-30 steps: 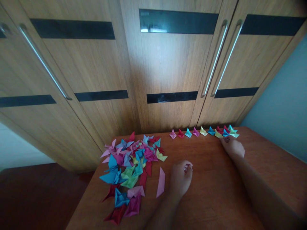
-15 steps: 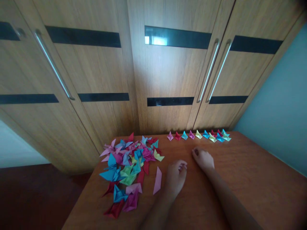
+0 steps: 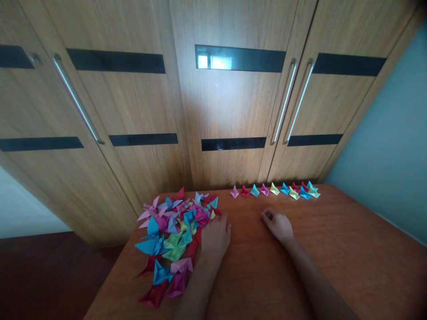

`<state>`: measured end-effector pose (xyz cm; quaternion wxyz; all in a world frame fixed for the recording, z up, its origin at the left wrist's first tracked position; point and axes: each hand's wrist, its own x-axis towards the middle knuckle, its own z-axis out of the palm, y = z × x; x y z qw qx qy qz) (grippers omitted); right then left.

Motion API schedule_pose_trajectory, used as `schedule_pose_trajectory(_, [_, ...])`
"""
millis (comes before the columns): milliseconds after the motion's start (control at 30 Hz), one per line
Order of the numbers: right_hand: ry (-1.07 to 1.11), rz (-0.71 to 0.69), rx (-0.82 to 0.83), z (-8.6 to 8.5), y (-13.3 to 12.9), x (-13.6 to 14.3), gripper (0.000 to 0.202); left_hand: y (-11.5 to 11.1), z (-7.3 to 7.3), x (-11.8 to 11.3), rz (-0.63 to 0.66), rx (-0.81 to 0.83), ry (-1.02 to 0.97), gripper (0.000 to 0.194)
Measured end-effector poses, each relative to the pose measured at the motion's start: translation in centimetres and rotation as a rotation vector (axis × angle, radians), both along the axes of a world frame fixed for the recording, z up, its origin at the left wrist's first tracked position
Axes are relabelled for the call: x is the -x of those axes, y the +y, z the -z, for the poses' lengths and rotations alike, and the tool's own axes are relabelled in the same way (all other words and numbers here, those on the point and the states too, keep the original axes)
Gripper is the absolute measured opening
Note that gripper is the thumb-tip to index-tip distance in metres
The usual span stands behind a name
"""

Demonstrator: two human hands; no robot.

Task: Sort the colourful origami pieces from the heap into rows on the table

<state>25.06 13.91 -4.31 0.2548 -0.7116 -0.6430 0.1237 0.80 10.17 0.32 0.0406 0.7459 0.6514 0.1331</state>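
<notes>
My left hand [image 3: 215,235] lies at the right edge of a heap of folded paper pieces, back of the hand up. A yellow folded paper piece [image 3: 212,215] peeks out just beyond its fingers. Those fingers are mostly hidden, so their grip on it cannot be made out. A red paper piece [image 3: 192,250] sits beside the wrist. Resting on the table to the right, my right hand [image 3: 278,226] has its fingers curled in, with nothing visible in them. The heap holds blue folded pieces [image 3: 151,244], a green one [image 3: 174,248] and several pink, purple and red ones.
Along the table's back edge stands a row of small folded paper boats, among them a pink one [image 3: 234,192] and a yellow one [image 3: 274,189]; several cluster at its right end. Behind the brown table [image 3: 256,275] rises a wooden wardrobe [image 3: 230,106] with metal handles.
My left hand has moved left and forward to the heap's edge. The pink paper strip beside it is now out of sight behind the hand and forearm. My right hand stays nearly still.
</notes>
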Motion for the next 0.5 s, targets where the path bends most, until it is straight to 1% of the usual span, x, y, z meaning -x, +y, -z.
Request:
schedule_pose_trajectory(133, [0.013,-0.004,0.004,-0.3,-0.1,0.1,0.02,0.2,0.2,-0.3,0.016,0.011,0.023,0.019])
schedule_pose_trajectory(267, [-0.001,0.002,0.001,-0.2,0.0,0.0,0.019,0.2,-0.1,0.0,0.0,0.035,0.034,0.021])
schedule_pose_trajectory(367, [-0.005,-0.001,0.001,-0.2,0.1,0.0,0.019,-0.1,-0.9,0.7,-0.005,-0.002,0.033,0.022])
schedule_pose_trajectory(500, [0.014,-0.017,0.002,-0.1,0.0,-0.1,0.02,-0.9,-2.8,1.7,0.057,-0.091,-0.013,0.022])
